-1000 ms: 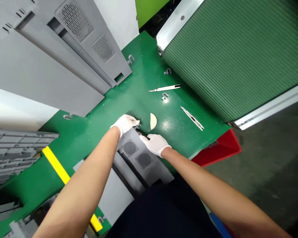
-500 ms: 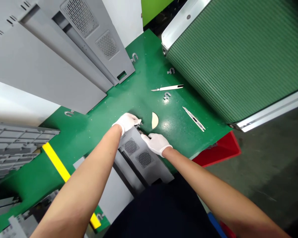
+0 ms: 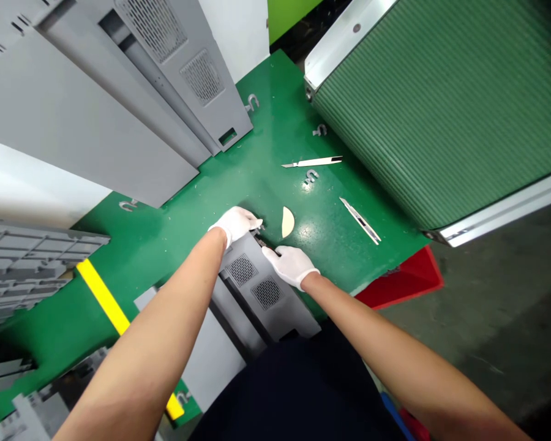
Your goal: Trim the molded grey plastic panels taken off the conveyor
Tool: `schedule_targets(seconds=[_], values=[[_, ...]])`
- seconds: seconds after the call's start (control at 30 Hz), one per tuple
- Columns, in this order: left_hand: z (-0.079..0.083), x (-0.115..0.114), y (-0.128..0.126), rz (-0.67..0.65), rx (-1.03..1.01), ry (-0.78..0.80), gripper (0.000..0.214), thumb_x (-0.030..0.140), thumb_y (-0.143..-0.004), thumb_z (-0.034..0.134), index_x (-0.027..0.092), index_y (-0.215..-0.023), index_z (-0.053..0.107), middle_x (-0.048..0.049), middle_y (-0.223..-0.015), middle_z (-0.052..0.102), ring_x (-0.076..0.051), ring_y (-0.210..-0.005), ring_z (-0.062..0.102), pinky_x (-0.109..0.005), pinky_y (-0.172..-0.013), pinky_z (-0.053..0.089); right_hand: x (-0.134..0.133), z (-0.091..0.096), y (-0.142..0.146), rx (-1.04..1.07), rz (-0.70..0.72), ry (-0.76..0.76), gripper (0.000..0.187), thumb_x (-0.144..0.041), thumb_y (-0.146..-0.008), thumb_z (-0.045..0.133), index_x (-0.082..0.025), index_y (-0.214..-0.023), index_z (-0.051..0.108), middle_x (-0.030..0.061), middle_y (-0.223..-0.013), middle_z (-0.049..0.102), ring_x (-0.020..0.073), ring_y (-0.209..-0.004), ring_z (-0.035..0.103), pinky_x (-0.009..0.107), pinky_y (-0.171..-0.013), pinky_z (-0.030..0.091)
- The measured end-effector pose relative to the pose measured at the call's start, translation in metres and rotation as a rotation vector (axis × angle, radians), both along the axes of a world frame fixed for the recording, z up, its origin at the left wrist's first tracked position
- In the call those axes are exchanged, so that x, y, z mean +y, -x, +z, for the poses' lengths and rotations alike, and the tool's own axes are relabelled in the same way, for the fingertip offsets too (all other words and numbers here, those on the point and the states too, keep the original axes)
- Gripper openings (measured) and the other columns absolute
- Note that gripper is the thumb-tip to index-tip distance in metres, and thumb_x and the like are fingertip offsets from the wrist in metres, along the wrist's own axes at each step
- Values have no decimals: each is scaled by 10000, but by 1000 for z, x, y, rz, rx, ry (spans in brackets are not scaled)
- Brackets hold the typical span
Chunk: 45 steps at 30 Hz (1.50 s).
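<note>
Handling: both gloved hands at the far end of a grey vented panel (image 3: 266,288), small dark part (image 3: 262,242) between them; part's exact kind too small to tell.
Panel place: lying on the green worktop (image 3: 275,122), running out past the near edge toward the person, far end on the green.
Left hand (image 3: 235,224): white glove, at the panel's far left corner, fingers bunched beside the dark part.
Right hand (image 3: 290,266): white glove, at the panel's far right side, fingertips at the dark part.
Hand state: close together, not touching, dark part between them; cannot tell if either is clamped on it.
Work in view: both hands at that one spot on the panel's end, with no tool in either.
Nearest: pale half-round piece (image 3: 288,222) flat on the worktop, just beyond the right hand, not touching it.
Further out: scalpel (image 3: 312,162) and utility knife (image 3: 360,220) lying apart toward the far right edge; grey U-shaped clip (image 3: 311,177) near the scalpel, more like it scattered about.
Rest: grey panels (image 3: 96,79) along the far left edge, green ribbed panel (image 3: 441,104) along the far right edge, red tray (image 3: 399,275) off the right edge, yellow tape (image 3: 101,297) across the near left part.
</note>
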<state>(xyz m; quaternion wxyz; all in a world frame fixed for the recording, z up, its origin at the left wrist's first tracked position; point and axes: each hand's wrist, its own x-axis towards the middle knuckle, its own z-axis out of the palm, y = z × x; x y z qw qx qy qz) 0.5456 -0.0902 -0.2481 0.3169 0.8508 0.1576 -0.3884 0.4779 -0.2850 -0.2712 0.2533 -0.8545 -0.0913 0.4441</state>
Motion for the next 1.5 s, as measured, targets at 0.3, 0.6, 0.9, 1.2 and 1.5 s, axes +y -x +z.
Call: schedule_targets(seconds=[0.3, 0.6, 0.9, 1.2, 1.5], values=[[-4, 1, 0, 6, -12, 10, 334, 436, -777, 653, 140, -878, 773, -70, -814, 722, -158, -674, 544, -311, -665, 417, 7, 2, -1, -67, 48, 37, 766, -746, -919, 139, -191, -915, 668, 164, -971, 733, 326, -969, 676, 405, -820, 469], [-9, 5, 0, 5, -28, 18, 358, 457, -761, 660, 137, -872, 779, -69, -794, 714, -153, -658, 525, -320, -654, 405, 6, 1, -4, -163, 133, 104, 779, -724, -929, 157, -145, -940, 679, 186, -916, 726, 315, -935, 688, 391, -822, 479], [-14, 9, 2, -11, -28, 40, 369, 480, -764, 644, 155, -870, 785, -65, -797, 721, -150, -650, 522, -314, -665, 408, 16, 9, -5, -68, 73, 56, 843, -734, -919, 67, -148, -1004, 668, 202, -1010, 723, 331, -992, 675, 440, -861, 479], [-12, 10, 2, 23, -18, 35, 410, 501, -755, 638, 143, -890, 784, -55, -753, 690, -149, -627, 480, -319, -624, 373, 9, -2, -18, -151, 210, 80, 846, -726, -927, 103, -126, -982, 697, 210, -971, 726, 313, -983, 685, 395, -874, 483], [-12, 19, 6, 10, -56, 118, 504, 593, -749, 578, 137, -876, 750, -63, -799, 712, -174, -676, 528, -311, -657, 393, 19, 15, -12, -111, 115, 84, 776, -683, -944, 116, -150, -1035, 673, 196, -1009, 731, 310, -965, 696, 427, -843, 506]])
